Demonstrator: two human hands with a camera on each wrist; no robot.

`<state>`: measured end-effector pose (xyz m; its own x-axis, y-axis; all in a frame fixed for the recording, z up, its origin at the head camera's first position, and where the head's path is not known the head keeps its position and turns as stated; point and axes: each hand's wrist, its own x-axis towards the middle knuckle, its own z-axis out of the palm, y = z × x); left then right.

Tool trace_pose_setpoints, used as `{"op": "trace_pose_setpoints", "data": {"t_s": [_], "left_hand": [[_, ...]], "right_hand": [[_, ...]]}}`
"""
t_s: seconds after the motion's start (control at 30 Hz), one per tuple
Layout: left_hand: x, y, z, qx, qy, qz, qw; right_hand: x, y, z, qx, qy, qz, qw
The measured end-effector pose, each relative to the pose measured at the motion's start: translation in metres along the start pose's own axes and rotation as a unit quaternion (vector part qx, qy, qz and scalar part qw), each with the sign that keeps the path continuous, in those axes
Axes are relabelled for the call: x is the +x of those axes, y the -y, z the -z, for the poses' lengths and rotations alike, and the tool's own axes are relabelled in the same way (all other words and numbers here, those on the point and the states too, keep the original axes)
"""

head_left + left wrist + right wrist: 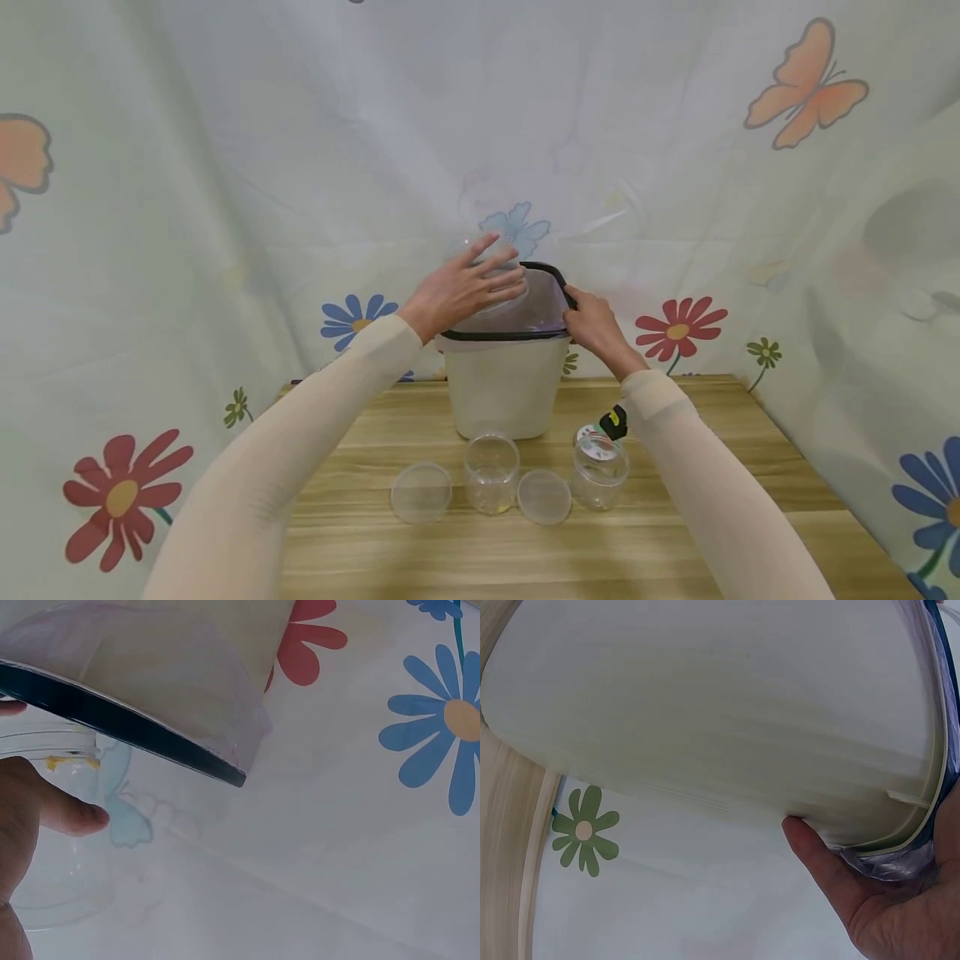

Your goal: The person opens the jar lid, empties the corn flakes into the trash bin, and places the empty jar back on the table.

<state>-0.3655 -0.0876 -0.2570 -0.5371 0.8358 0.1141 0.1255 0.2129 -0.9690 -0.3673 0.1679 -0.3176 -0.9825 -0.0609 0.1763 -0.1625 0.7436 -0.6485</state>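
Observation:
A white trash bin [504, 387] with a black rim [517, 336] and a thin liner stands on the table. My right hand [596, 321] grips the rim on its right side; the right wrist view has the thumb [817, 862] against the outer wall, over the liner's edge. Above the bin opening, my left hand [467, 287] holds a clear plastic jar [67, 855], mostly hidden behind the hand in the head view. Its threaded mouth points toward the bin, with a yellow smear [71, 762] near the thread. The thumb lies along the jar's side.
In front of the bin stand two clear jars, one in the middle [492, 479] and one at the right [600, 479]. Two round translucent lids [422, 492] [544, 497] lie beside them. A black and yellow tape measure [613, 422] is near my right sleeve. Printed curtains surround the wooden table [465, 558].

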Motion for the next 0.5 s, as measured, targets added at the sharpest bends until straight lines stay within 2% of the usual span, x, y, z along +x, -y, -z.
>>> {"op": "trace_pose_setpoints", "data": {"t_s": [0.17, 0.37, 0.5], "left_hand": [[0.0004, 0.0019, 0.0015, 0.009, 0.0, -0.012, 0.9999], [0.0004, 0.0013, 0.0049, 0.019, -0.019, -0.037, 0.9989], [0.0014, 0.0004, 0.0066, 0.031, -0.016, -0.039, 0.9986]], "right_hand": [[0.0011, -0.0002, -0.0002, 0.001, -0.003, 0.001, 1.0], [0.0015, -0.0014, -0.0017, 0.002, 0.0, -0.004, 1.0], [0.0016, -0.0016, -0.0029, 0.0, -0.002, -0.003, 1.0]]}}
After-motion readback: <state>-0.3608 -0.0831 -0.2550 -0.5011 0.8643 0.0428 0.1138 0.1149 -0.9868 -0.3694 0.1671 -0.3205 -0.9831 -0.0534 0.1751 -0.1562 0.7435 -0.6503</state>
